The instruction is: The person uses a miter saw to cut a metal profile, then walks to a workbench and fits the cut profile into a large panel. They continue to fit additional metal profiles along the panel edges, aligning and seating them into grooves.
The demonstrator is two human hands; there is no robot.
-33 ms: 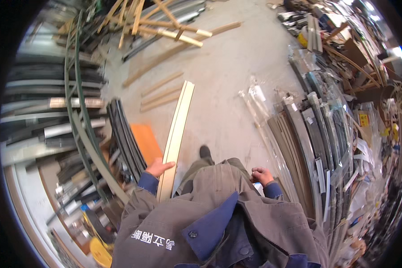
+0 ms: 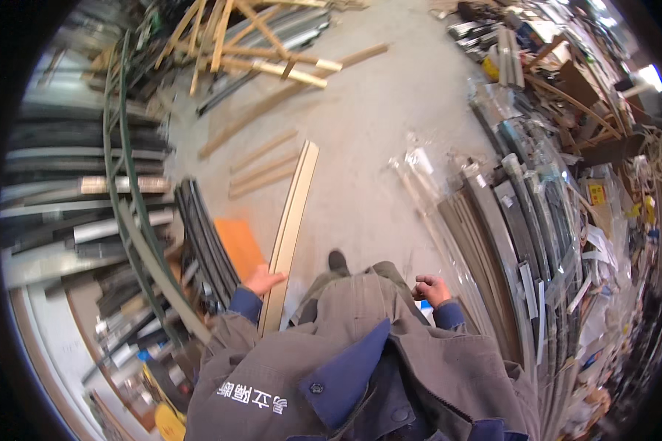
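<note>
My left hand point(image 2: 262, 281) is closed round a long, pale cream wooden strip point(image 2: 293, 213) with lengthwise lines. The thumb lies across its face. The strip slants up and away in front of me, and its lower end passes beside my jacket. On the other side of my body, my right hand point(image 2: 432, 291) hangs low with its fingers curled. Whatever is inside those fingers, if anything, is hidden. A small white and blue thing point(image 2: 425, 305) shows just under it, and I cannot tell whether the hand touches it.
Long dark bars point(image 2: 202, 235) and an orange panel point(image 2: 241, 246) lie left of the strip. Beyond are thin wooden slats point(image 2: 265, 173) and crossed timber point(image 2: 272, 55). A green metal frame point(image 2: 118, 147) stands at left. Plastic-wrapped profiles point(image 2: 485, 235) line the right side of the concrete floor point(image 2: 368, 169).
The view has shifted slightly, and the strip's far end sits a little lower in it. My left hand keeps its hold; the right hand looks the same.
</note>
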